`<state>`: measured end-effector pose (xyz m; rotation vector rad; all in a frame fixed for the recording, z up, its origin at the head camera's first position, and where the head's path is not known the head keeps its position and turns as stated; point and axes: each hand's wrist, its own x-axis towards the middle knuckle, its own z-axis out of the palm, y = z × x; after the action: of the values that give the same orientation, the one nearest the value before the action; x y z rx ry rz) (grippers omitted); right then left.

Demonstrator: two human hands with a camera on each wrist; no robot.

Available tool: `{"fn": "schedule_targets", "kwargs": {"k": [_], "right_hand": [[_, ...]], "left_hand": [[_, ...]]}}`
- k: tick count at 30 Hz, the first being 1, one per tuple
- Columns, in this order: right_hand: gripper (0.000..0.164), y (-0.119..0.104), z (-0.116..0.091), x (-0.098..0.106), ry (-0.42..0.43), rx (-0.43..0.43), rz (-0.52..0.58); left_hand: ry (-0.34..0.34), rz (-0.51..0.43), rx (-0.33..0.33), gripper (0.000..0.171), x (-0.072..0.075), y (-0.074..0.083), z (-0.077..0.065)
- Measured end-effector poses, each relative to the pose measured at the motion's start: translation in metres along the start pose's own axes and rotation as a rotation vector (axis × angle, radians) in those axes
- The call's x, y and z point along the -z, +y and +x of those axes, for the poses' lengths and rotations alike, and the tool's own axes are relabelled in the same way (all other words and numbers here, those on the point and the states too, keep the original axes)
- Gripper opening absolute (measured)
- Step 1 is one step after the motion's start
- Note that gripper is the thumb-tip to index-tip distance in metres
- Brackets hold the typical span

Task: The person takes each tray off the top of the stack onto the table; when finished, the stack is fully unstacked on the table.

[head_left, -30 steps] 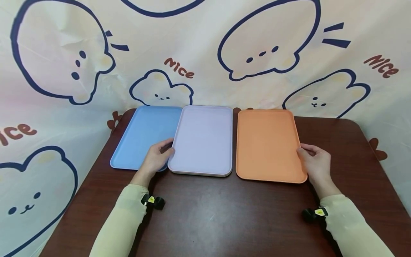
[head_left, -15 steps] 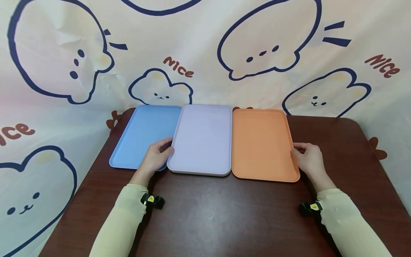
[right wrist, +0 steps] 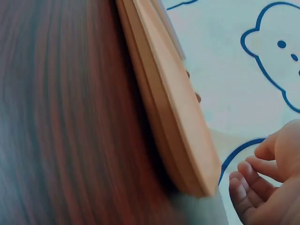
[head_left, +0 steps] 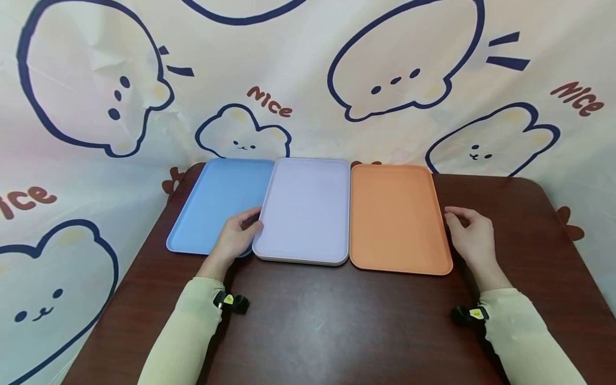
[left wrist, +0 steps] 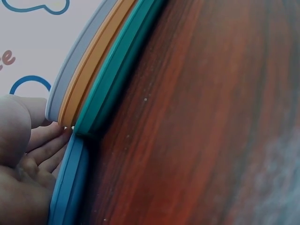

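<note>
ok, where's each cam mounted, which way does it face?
Head: on the head, facing forward and down at the table; left hand, right hand and sleeves show.
Left wrist: worn there, facing the tray stack side-on; left hand shows.
Right wrist: worn there, facing the rightmost orange tray side-on; right hand shows.
Head and right wrist share the rightmost orange tray.

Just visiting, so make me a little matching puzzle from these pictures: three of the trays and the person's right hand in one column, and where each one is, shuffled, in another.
Things:
1. lilac tray
2. green tray
3. blue tray
4. right hand

Places:
A. at the left end of the row
B. beside the orange tray at the row's right end, not touching it
C. on top of the stack of three
D. at the bottom of that stack

Right pairs: 1-C, 2-D, 3-A, 4-B.
</note>
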<state>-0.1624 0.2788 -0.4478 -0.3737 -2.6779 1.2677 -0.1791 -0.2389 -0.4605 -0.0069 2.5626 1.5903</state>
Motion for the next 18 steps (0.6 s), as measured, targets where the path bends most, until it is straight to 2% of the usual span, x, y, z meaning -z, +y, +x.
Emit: {"fn": "schedule_targets", "kwargs": {"k": [4,10,18], "right_hand": [[0.04,-0.012,-0.006,-0.009,-0.008,0.044,0.044],[0.035,-0.03,-0.009,-0.031,-0.099,0.15,0.116],[0.031,-0.051,-0.01,-0.063,-0.211,0.163,0.196]], "left_hand": [[-0.005,-0.016,-0.002,0.052,0.001,0.0,-0.001],[-0.012,-0.032,-0.01,0.052,0.002,0.001,-0.002],[-0.022,-0.055,0.0,0.053,0.001,0.0,-0.002]]}}
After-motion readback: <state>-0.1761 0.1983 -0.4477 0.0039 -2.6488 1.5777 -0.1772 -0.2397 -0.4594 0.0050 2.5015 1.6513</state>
